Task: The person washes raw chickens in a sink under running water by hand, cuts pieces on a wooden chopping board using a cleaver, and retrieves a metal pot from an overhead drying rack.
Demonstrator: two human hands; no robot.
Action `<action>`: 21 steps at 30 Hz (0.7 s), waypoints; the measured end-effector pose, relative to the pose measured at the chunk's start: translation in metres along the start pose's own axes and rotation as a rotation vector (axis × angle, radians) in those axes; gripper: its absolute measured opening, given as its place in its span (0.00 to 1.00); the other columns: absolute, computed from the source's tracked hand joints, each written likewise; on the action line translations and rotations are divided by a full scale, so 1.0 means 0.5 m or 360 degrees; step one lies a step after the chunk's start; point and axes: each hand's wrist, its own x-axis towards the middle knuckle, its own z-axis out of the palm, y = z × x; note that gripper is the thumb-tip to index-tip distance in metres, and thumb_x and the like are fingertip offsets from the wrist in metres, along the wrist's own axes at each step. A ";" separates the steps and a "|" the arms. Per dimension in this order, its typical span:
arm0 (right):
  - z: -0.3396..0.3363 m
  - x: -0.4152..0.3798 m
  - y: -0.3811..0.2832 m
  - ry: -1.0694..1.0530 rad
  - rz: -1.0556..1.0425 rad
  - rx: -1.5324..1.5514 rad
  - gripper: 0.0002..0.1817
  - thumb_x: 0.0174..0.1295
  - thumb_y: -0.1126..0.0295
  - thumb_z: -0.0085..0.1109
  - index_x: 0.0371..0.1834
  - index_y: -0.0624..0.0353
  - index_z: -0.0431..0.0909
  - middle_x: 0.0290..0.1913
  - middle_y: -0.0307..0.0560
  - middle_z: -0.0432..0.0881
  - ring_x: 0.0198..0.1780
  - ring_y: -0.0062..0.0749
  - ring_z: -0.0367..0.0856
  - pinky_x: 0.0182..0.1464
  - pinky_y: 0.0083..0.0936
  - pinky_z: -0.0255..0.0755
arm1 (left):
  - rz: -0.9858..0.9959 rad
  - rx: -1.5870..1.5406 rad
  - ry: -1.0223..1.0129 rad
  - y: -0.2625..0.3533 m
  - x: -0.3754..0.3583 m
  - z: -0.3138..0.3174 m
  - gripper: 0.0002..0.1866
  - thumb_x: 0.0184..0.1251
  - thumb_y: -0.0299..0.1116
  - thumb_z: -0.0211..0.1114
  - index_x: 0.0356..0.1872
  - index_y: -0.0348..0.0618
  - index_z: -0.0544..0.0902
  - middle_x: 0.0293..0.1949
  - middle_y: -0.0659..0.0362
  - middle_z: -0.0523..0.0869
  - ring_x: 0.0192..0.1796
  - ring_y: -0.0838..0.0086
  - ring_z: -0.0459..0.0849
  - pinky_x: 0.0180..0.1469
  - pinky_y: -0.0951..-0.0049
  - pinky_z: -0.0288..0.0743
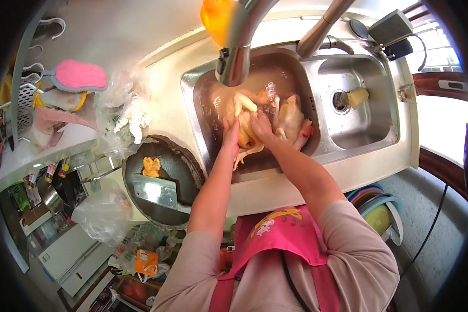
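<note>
Both hands are in the larger sink basin (200, 104), which holds cloudy water and poultry. My left hand (231, 134) lies along the left side of a yellowish whole bird (248, 136), its fingers against the skin. On the bird's right side, my right hand (261, 125) is closed around part of it, with the fingertips partly hidden. A pale wing sticks up between the hands, and a foot points down toward the basin's front. A second, paler bird (288, 119) lies just right of my right hand.
A steel faucet (236, 65) hangs over the basin's back. Left of the sink, a cleaver (156, 190) and yellow pieces (151, 167) lie on a dark round board (140, 202). The smaller basin (364, 130) on the right holds a yellowish sponge (357, 96).
</note>
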 end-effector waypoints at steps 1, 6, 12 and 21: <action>0.003 -0.013 -0.012 0.0037 -0.0201 -0.0044 0.37 0.61 0.45 0.52 0.63 0.68 0.70 0.58 0.70 0.76 0.62 0.63 0.72 0.67 0.44 0.63 | 0.0068 0.0004 -0.0057 -0.002 -0.008 -0.002 0.35 0.75 0.47 0.57 0.77 0.57 0.53 0.72 0.54 0.64 0.71 0.60 0.66 0.68 0.57 0.65; -0.011 -0.002 -0.010 0.0139 -0.0662 -0.0062 0.30 0.62 0.51 0.55 0.57 0.68 0.75 0.50 0.72 0.79 0.54 0.64 0.78 0.59 0.46 0.71 | 0.0920 0.1232 0.0275 -0.016 -0.056 0.022 0.40 0.65 0.25 0.62 0.77 0.60 0.56 0.72 0.42 0.58 0.71 0.48 0.61 0.73 0.55 0.56; -0.007 0.040 -0.003 0.0303 0.0217 -0.0027 0.27 0.69 0.50 0.50 0.54 0.66 0.80 0.44 0.68 0.83 0.54 0.57 0.81 0.57 0.44 0.74 | 0.1203 0.1770 0.0204 -0.038 -0.125 0.038 0.49 0.47 0.20 0.69 0.75 0.62 0.61 0.67 0.37 0.59 0.68 0.37 0.60 0.69 0.45 0.57; -0.092 0.015 0.039 -0.0617 -0.0776 -0.2018 0.19 0.63 0.62 0.56 0.51 0.59 0.83 0.53 0.56 0.83 0.55 0.48 0.82 0.56 0.40 0.77 | -0.0009 0.1954 0.0049 0.006 -0.115 -0.008 0.39 0.51 0.29 0.74 0.63 0.31 0.62 0.56 0.37 0.76 0.61 0.44 0.75 0.60 0.56 0.73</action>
